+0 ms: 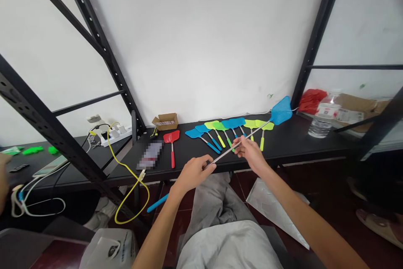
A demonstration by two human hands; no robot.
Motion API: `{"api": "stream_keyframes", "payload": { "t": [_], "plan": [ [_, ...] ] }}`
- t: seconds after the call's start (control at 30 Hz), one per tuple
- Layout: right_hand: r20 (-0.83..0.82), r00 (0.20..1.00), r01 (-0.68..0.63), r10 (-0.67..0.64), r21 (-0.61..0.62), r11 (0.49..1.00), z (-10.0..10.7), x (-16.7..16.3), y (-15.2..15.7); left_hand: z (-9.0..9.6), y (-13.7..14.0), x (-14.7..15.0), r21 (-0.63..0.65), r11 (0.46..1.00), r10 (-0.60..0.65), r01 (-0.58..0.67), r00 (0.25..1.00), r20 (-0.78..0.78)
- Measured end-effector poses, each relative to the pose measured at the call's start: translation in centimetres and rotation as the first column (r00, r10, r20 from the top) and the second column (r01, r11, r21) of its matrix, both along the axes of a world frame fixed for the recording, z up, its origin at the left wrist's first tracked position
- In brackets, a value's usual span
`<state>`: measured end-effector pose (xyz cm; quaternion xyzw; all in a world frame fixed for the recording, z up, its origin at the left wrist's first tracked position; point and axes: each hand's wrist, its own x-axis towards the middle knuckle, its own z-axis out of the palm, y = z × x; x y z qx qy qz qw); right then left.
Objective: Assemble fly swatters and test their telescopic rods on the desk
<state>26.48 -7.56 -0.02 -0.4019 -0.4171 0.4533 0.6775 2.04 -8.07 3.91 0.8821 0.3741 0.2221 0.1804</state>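
A blue fly swatter (281, 110) with a long, thin metal rod slants across in front of me, its head up to the right and its blue handle (157, 203) down to the left. My left hand (195, 172) is closed round the lower part of the rod, and my forearm covers some of the handle. Farther up, my right hand (248, 152) pinches the rod with bent fingers. Behind the rod, several short fly swatters in blue, yellow and green (220, 126) lie in a row on the black table (195, 160). A red fly swatter (172, 138) lies apart on the left.
Left of the red swatter are a blurred-out flat item (150, 155), a small open cardboard box (165, 121) and a yellow cable (143, 185). A clear plastic bottle (324, 116) stands at right, beyond a black rack post (315, 30). Another person's hand (3, 176) shows at far left.
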Motion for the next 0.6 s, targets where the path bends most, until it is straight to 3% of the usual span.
{"api": "stream_keyframes", "payload": {
  "t": [0.23, 0.6],
  "plan": [
    [0.140, 0.960, -0.240, 0.241, -0.023, 0.970, -0.8, -4.2, -1.3, -0.3, -0.1, 0.9, 0.046, 0.998, -0.032, 0.033, 0.999, -0.015],
    [0.007, 0.999, -0.053, 0.053, 0.001, 0.999, -0.1, -2.1, -0.6, -0.3, 0.3, 0.6, -0.008, 1.000, -0.021, 0.021, 1.000, -0.006]
  ]
}}
